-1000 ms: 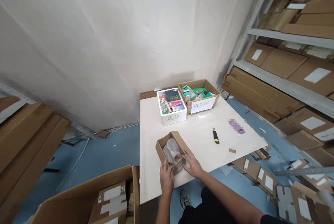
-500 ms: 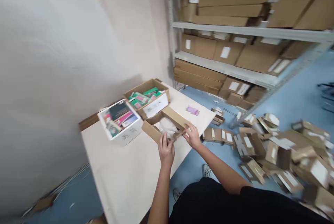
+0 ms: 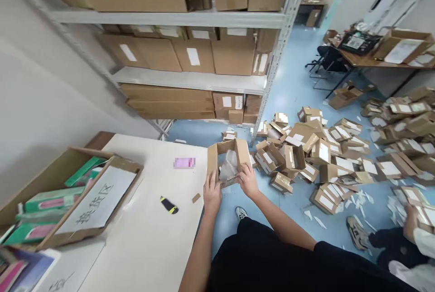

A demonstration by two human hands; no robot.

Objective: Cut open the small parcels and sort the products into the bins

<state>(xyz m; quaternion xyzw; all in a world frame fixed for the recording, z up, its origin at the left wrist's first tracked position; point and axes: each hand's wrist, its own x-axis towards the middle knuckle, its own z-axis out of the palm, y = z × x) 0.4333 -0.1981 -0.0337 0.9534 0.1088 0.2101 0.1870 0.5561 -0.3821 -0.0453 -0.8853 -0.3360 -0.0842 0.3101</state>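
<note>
A small open cardboard box [image 3: 213, 158] is held in front of me, just off the table's right edge. Its flaps stand up, and crumpled translucent plastic wrap [image 3: 229, 165] shows inside. Fingers of my left hand [image 3: 212, 192] are closed on the near left side of the box. My right hand [image 3: 248, 181] grips its near right side. On the white table [image 3: 149, 246] to the left lie a black and yellow box cutter [image 3: 169, 205], a scrap of cardboard [image 3: 196, 198] and a blurred-out pink-purple item [image 3: 184, 163].
A labelled carton [image 3: 98, 201] of green and pink packages stands at the table's left, with a white box [image 3: 74, 265] nearer. Metal shelving [image 3: 190, 79] full of cartons rises ahead. Discarded boxes [image 3: 306, 147] cover the blue floor. At far right, a person's hand [image 3: 411, 219] touches boxes.
My view has turned right. Both hands have carried the cardboard box from over the table to beyond its edge, above the floor.
</note>
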